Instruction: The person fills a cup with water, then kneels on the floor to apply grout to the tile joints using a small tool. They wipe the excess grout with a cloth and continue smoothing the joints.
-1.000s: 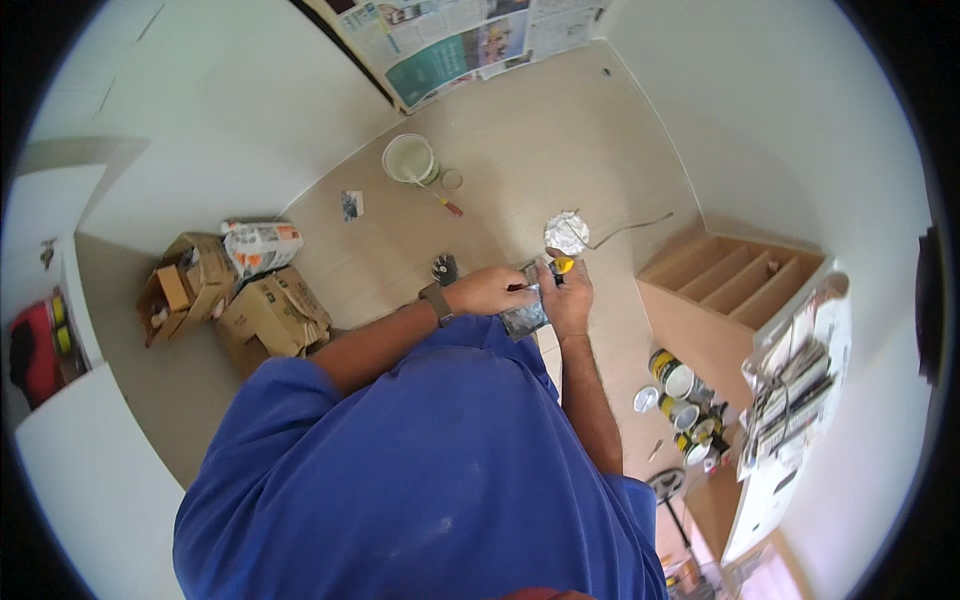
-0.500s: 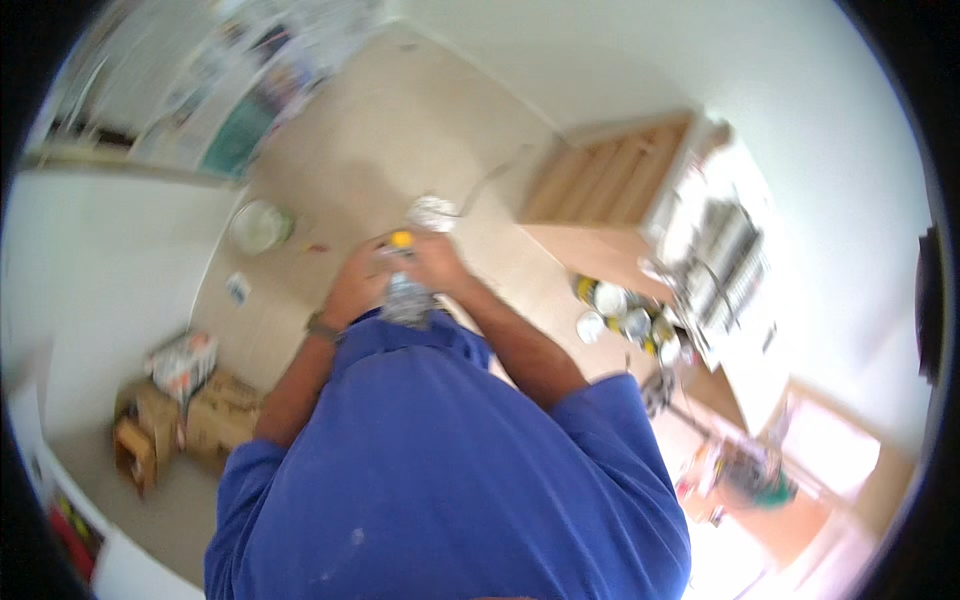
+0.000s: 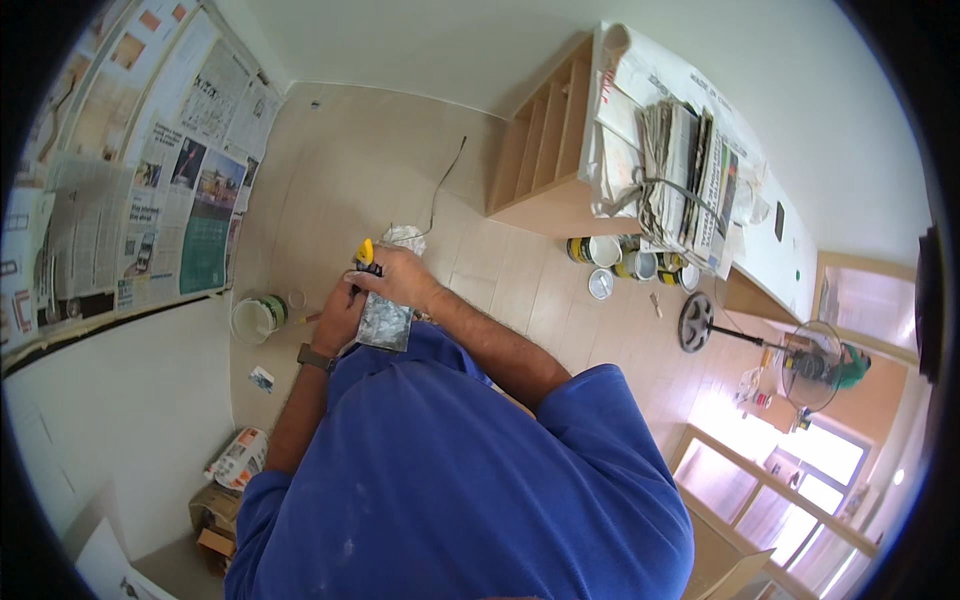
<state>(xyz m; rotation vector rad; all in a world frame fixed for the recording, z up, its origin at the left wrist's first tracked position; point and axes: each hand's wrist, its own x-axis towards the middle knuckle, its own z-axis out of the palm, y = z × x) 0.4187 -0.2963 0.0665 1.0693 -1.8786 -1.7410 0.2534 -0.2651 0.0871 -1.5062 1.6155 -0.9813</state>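
A yellow-and-black handle [image 3: 366, 252] is clasped in the right hand [image 3: 405, 277] — how far the left hand [image 3: 343, 312] is closed cannot be told. A grey plate [image 3: 385, 323] is seen between hands and blue shirt [image 3: 460, 470], a bucket [image 3: 258, 318] on the floor [image 3: 340, 160] leftward.

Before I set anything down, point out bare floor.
Bare floor lies between the newspaper-covered panel and the thin cable, and between the right forearm and the tins. Crowded: the tins beside the newspaper stack, and the lower left, with a bag and cardboard box.
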